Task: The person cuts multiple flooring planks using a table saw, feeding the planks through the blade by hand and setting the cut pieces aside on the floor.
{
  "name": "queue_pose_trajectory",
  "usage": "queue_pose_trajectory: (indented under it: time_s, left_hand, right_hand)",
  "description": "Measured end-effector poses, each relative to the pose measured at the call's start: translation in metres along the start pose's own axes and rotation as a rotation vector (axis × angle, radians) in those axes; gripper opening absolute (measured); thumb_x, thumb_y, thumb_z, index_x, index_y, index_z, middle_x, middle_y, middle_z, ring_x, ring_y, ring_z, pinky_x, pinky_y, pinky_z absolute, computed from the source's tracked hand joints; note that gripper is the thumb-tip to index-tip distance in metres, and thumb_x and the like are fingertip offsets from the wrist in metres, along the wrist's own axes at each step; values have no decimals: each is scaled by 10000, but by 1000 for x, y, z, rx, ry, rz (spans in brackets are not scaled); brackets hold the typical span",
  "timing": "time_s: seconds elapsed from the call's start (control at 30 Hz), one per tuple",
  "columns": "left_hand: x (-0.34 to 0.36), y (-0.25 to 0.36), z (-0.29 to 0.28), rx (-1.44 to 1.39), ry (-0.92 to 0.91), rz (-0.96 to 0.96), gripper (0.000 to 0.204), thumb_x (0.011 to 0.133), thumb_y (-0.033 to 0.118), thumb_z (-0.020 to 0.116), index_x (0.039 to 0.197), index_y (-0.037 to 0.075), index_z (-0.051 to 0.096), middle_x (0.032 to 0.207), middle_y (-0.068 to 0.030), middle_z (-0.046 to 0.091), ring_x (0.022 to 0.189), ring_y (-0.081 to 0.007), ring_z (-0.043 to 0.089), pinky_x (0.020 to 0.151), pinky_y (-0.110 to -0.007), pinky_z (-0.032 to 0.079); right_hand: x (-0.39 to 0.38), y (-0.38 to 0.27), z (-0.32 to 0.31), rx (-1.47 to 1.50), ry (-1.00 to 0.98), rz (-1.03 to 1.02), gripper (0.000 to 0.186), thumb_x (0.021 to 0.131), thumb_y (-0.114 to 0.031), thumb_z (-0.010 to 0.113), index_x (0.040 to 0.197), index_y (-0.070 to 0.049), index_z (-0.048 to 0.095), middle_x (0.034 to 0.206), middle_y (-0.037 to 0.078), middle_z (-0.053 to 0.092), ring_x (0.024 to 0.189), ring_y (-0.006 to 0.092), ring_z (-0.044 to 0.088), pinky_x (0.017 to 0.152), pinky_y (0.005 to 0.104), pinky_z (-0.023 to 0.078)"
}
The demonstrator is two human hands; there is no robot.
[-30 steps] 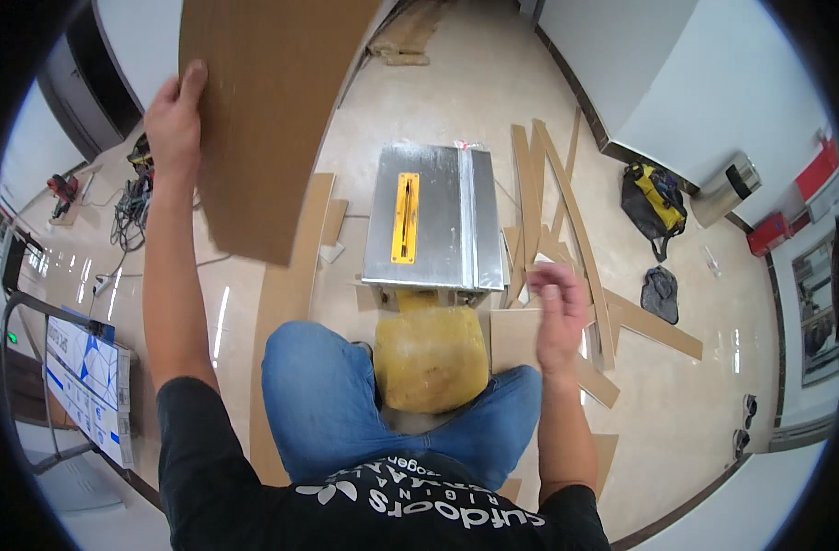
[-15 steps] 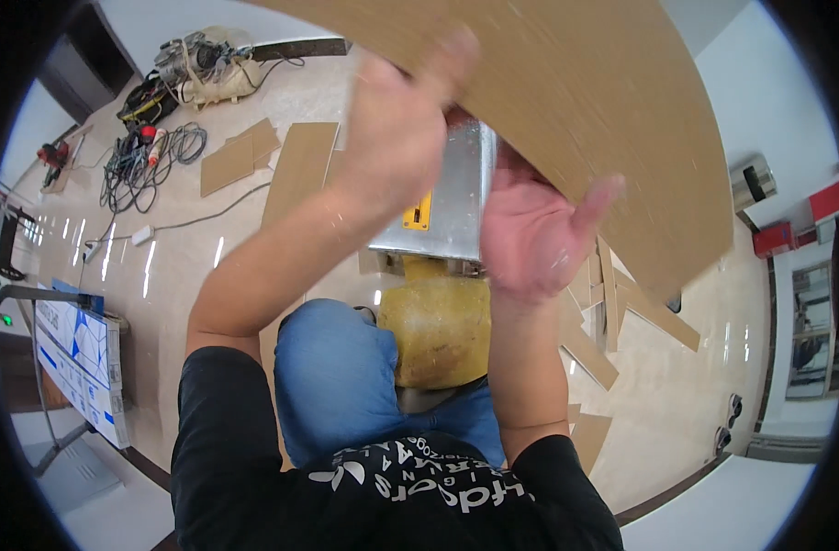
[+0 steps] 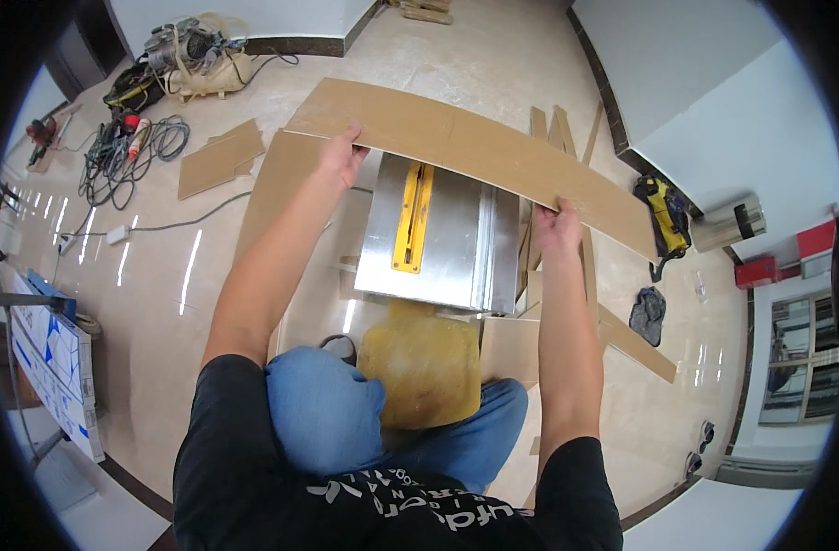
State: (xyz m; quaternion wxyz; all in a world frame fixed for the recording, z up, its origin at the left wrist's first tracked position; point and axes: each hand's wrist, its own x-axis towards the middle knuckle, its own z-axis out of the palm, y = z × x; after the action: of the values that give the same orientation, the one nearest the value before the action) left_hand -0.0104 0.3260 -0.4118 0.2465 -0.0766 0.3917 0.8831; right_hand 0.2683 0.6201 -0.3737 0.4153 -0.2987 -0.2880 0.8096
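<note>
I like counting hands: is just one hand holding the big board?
No, the left hand and the right hand both grip the board along its near edge.

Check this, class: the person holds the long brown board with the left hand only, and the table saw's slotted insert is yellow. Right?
Not quite: the head view shows the left hand and the right hand both holding the long brown board. The slotted insert on the table saw is yellow.
</note>
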Motion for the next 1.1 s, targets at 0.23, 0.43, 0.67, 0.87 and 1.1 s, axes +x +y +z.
queue_pose_trajectory:
  time_s: [0.23, 0.43, 0.67, 0.87, 1.1]
  left_hand:
    - [32, -27, -44, -3, 83, -23, 353, 925, 77, 569, 1264, 75, 471, 1183, -79, 551, 1041, -221, 565, 913, -382, 490]
    - [3, -47, -25, 143, -5, -97, 268, 895, 3, 593, 1150, 75, 547, 1112, -46, 589, 1030, -176, 561, 903, -304, 476]
    - [1, -41, -28, 167, -25, -118, 280, 876, -13, 613, 1137, 61, 544, 1097, -57, 590, 999, -173, 572, 866, -285, 489]
    - [-7, -41, -21, 177, -38, -107, 255, 884, 17, 626, 1125, 56, 553, 1075, -53, 592, 984, -156, 571, 860, -262, 493]
    - [-12, -38, -22, 176, -19, -111, 254, 883, 16, 626, 1123, 53, 551, 1078, -56, 587, 981, -158, 570, 845, -254, 502]
  right_hand:
    - [48, 54, -30, -364, 42, 134, 116, 918, -111, 587, 1034, -100, 587, 825, 5, 584, 634, 123, 517, 582, 256, 463]
    - [50, 60, -37, -390, 42, 172, 95, 881, -99, 654, 968, -124, 626, 738, -37, 555, 572, 94, 450, 534, 242, 416]
    - [38, 64, -36, -346, 82, 96, 60, 863, -47, 655, 916, -61, 631, 761, 8, 594, 619, 112, 530, 529, 241, 418]
    - [42, 61, -44, -392, 108, 62, 57, 862, -27, 642, 911, -52, 629, 747, 14, 594, 619, 115, 533, 536, 242, 413]
    - [33, 61, -39, -422, 128, 46, 52, 869, -35, 637, 914, -58, 629, 751, 3, 595, 624, 107, 530, 543, 245, 413]
